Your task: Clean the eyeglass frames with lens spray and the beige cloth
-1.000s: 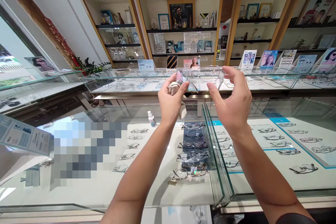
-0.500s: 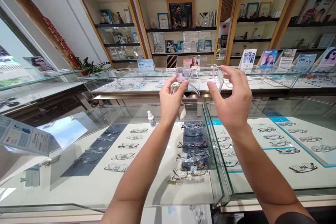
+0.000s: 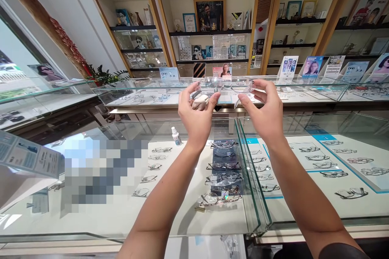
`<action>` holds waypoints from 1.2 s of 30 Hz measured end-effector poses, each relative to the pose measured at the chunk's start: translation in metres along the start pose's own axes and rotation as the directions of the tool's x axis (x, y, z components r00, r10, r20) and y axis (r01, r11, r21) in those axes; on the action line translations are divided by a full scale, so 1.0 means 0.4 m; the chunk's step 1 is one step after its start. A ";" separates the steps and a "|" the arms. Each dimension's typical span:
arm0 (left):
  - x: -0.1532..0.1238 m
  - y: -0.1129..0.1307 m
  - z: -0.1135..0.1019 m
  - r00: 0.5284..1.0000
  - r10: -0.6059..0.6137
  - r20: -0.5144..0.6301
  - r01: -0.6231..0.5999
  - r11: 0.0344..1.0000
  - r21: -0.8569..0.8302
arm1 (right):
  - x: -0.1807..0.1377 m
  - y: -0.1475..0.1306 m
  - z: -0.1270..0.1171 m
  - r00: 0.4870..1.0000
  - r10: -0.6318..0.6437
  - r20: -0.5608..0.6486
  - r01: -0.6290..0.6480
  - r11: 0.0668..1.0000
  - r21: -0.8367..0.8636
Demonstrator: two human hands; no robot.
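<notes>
A pair of thin-rimmed eyeglasses (image 3: 249, 88) is held up between my hands above the glass counter. My left hand (image 3: 195, 118) is closed, gripping the left side of the glasses with a bunched pale cloth (image 3: 199, 102) inside its fingers. At the other end, my right hand (image 3: 268, 114) pinches the glasses near the right hinge between thumb and index finger. The lenses are hard to make out against the bright display behind. Below my left hand, a small white spray bottle (image 3: 176, 136) stands upright on the glass.
Rows of eyeglasses, including a brown-rimmed pair (image 3: 220, 197), lie in the display case under my arms. A glass divider (image 3: 251, 178) runs between two cases. Card stands (image 3: 288, 68) line the far counter. A printed leaflet stand (image 3: 30, 156) sits at the left.
Both hands have shifted slightly left, and the glasses have tilted and dropped a little. The cloth, which hung below my left hand, is now bunched up within its fingers.
</notes>
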State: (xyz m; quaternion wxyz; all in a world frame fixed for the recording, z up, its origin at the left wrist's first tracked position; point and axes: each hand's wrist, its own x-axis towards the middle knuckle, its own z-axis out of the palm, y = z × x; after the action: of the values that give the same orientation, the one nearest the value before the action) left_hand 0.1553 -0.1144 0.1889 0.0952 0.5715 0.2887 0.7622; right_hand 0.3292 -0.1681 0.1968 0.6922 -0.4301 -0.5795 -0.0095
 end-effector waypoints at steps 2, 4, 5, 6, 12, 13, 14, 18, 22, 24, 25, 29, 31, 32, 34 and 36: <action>0.000 -0.001 0.001 0.999 0.031 -0.013 -0.031 0.999 0.022 | 0.003 0.004 0.000 1.000 0.011 0.003 -0.012 1.000 0.016; 0.000 -0.003 0.001 0.998 0.066 -0.022 -0.064 0.996 0.055 | 0.005 0.012 0.001 1.000 0.022 0.007 -0.023 0.999 0.027; 0.000 -0.004 0.000 0.996 0.089 -0.024 -0.087 0.993 0.075 | 0.007 0.016 0.002 1.000 0.026 0.011 -0.026 0.999 0.034; 0.000 -0.004 -0.001 0.993 0.116 -0.025 -0.113 0.989 0.096 | 0.008 0.022 0.003 0.999 0.027 0.016 -0.028 0.999 0.045; 0.002 -0.013 -0.008 0.965 0.262 0.000 -0.258 0.952 0.167 | 0.020 0.060 0.016 0.999 -0.019 0.040 0.012 0.987 0.163; 0.003 -0.015 -0.008 0.962 0.273 0.007 -0.270 0.949 0.163 | 0.021 0.064 0.018 0.999 -0.037 0.030 0.031 0.985 0.168; 0.004 -0.018 -0.008 0.959 0.282 0.014 -0.281 0.947 0.156 | 0.021 0.067 0.020 0.998 -0.058 0.014 0.055 0.985 0.164; 0.009 -0.037 -0.004 0.956 0.291 0.041 -0.294 0.944 0.150 | 0.017 0.065 0.027 0.986 -0.153 -0.069 0.159 0.983 0.093; 0.011 -0.057 -0.001 0.965 0.249 0.078 -0.259 0.949 0.177 | 0.011 0.057 0.030 0.976 -0.198 -0.093 0.200 0.980 0.014; 0.010 -0.063 -0.001 0.967 0.240 0.083 -0.253 0.945 0.207 | 0.009 0.055 0.031 0.974 -0.209 -0.091 0.209 0.978 -0.009; 0.010 -0.065 -0.001 0.967 0.241 0.082 -0.253 0.941 0.224 | 0.008 0.054 0.031 0.972 -0.215 -0.089 0.215 0.977 -0.017; 0.011 -0.066 -0.001 0.967 0.249 0.060 -0.256 0.929 0.265 | 0.003 0.052 0.036 0.967 -0.239 -0.088 0.237 0.971 -0.035; 0.013 -0.065 -0.002 0.965 0.257 0.043 -0.259 0.929 0.263 | 0.003 0.054 0.039 0.970 -0.228 -0.085 0.228 0.974 -0.015; 0.014 -0.064 -0.002 0.964 0.264 0.034 -0.264 0.929 0.261 | 0.004 0.057 0.041 0.973 -0.215 -0.080 0.217 0.976 0.015; 0.015 -0.060 -0.003 0.958 0.285 0.018 -0.279 0.923 0.265 | 0.008 0.063 0.043 0.983 -0.176 -0.056 0.181 0.976 0.117; 0.016 -0.057 -0.005 0.953 0.304 0.010 -0.295 0.914 0.280 | 0.015 0.071 0.044 0.991 -0.131 -0.029 0.134 0.961 0.241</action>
State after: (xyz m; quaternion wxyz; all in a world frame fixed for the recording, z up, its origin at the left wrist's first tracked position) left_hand 0.1473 -0.0935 0.1811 -0.1087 0.6038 0.3037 0.7289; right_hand 0.3318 -0.1367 0.1841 0.7411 -0.3026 -0.5992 0.0121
